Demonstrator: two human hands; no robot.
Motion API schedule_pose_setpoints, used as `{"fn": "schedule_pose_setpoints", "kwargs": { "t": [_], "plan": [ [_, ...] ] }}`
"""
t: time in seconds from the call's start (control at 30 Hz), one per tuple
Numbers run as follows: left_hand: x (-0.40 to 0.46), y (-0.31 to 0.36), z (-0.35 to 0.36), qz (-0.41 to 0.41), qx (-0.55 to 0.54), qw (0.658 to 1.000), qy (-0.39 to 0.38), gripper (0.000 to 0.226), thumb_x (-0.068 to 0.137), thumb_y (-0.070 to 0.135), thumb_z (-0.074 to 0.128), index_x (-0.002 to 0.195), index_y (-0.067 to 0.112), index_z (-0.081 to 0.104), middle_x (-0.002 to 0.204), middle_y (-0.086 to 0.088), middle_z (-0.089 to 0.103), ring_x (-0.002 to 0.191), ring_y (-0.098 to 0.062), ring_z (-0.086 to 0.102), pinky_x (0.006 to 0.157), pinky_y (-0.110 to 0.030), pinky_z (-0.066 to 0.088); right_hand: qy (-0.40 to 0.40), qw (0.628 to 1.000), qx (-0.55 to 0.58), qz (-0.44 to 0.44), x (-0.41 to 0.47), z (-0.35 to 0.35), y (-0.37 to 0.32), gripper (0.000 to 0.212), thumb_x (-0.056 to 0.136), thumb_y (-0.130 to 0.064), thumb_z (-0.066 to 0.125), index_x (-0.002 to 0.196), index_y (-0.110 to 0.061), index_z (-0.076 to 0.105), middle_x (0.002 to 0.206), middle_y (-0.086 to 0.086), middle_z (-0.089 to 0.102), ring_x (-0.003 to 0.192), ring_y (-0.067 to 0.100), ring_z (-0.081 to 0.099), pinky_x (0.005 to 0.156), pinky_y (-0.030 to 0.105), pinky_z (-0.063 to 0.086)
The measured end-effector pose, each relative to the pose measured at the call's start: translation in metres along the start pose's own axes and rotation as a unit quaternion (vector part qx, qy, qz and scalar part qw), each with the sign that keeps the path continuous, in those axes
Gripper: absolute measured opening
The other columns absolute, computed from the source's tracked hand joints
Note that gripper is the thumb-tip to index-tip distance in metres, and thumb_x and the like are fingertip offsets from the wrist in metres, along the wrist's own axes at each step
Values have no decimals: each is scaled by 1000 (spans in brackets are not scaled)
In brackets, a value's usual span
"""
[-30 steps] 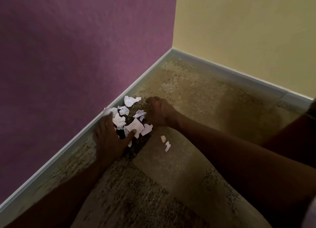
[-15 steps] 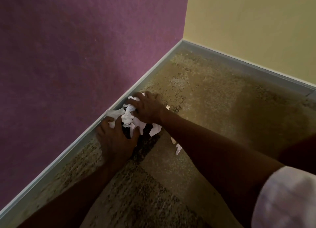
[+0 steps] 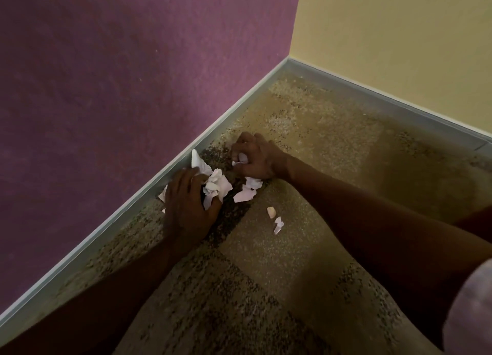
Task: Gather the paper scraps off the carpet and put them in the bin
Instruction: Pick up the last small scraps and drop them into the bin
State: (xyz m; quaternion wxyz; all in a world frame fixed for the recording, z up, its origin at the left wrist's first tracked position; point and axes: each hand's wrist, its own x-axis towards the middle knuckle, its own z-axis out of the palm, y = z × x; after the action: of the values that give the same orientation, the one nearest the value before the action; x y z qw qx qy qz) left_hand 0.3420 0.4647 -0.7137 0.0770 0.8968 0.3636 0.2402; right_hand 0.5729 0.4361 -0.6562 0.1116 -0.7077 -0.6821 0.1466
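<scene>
- The left hand [image 3: 190,208] lies palm down on the speckled beige-and-brown patterned carpet [image 3: 266,250], beside the grey skirting board [image 3: 111,221] under the textured purple wall [image 3: 119,74].
- Its fingers curl over a crumpled bunch of white paper scraps [image 3: 216,188], which it holds against the carpet; more white paper sticks out at the far side of the hand, against the skirting board.
- A taller white scrap [image 3: 196,160] stands on edge just past the left fingertips, touching the skirting board.
- The right hand [image 3: 255,157] rests on the carpet a little farther along, fingers curled into a fist that pinches a small white piece [image 3: 242,158].
- Two flat white torn pieces [image 3: 247,190] lie on the carpet below the right hand, just beside the bunch under the left hand.
- Two small white bits [image 3: 275,218] lie apart from the rest, nearer the person, between the two forearms.
- The yellow wall [image 3: 399,48] meets the purple one at the corner beyond the hands.
- A pale sleeve [image 3: 468,309] shows at the lower right edge.
</scene>
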Motion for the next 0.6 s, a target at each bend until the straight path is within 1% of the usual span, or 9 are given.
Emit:
{"fn": "schedule_pose_setpoints", "kwargs": {
  "t": [0.07,0.13,0.17,0.23,0.27,0.33,0.43,0.5,0.6],
  "plan": [
    [0,0,-1,4,-3,1000,-1,43,88,42,56,112,6,60,126,-16,52,121,-36,47,94,-50,42,-4,1000,-27,16,-2,-1,0,35,81,-57,58,106,-32,59,135,3,39,121,30,34,97,52,34],
    [0,0,-2,0,9,1000,-4,44,88,41,59,114,6,61,135,-22,45,127,-40,43,95,-52,42,-38,998,-33,34,-2,0,-3,42,80,-64,55,114,-39,54,153,4,23,136,35,21,105,59,24],
    [0,0,-2,5,12,1000,-4,43,88,40,58,114,5,61,141,-25,41,132,-42,39,97,-54,40,-64,997,-36,38,0,3,-5,47,81,-66,53,121,-41,49,158,4,16,141,38,14,108,62,20],
    [-2,-1,1,21,13,1000,-6,39,89,35,58,113,5,61,152,-27,29,143,-42,26,105,-56,34,-96,993,-66,27,-1,13,-6,57,85,-66,49,135,-43,39,160,6,13,144,41,9,110,64,17],
    [-2,-2,2,29,7,1000,-11,37,89,33,58,113,6,59,156,-25,25,145,-40,23,107,-55,33,-89,993,-80,17,-4,18,-6,60,86,-64,47,140,-40,37,159,7,16,144,41,11,110,63,19],
    [-2,-3,3,47,-23,999,-11,35,89,28,57,114,4,58,154,-20,32,143,-36,30,107,-53,35,-41,996,-78,-4,-15,26,-6,62,87,-60,41,142,-31,40,154,10,28,140,39,23,108,61,26],
    [0,-2,0,60,-81,995,-19,38,90,26,57,122,5,56,134,-10,54,124,-28,52,97,-48,44,22,998,-50,-41,-33,37,-6,65,82,-57,36,134,-22,50,144,15,41,131,35,38,105,56,34],
    [1,0,-2,53,-101,993,-24,40,89,26,60,123,7,55,122,-6,58,111,-26,57,90,-43,47,40,997,-45,-51,-44,41,-11,66,81,-59,40,132,-17,51,139,16,44,126,34,41,104,51,36],
    [0,2,-1,41,-109,993,-11,34,88,28,57,114,6,56,109,-7,59,98,-29,58,82,-43,47,49,993,-77,-80,-53,47,-15,72,84,-64,44,132,-12,50,134,16,47,121,33,44,99,46,39]
  ]
}}
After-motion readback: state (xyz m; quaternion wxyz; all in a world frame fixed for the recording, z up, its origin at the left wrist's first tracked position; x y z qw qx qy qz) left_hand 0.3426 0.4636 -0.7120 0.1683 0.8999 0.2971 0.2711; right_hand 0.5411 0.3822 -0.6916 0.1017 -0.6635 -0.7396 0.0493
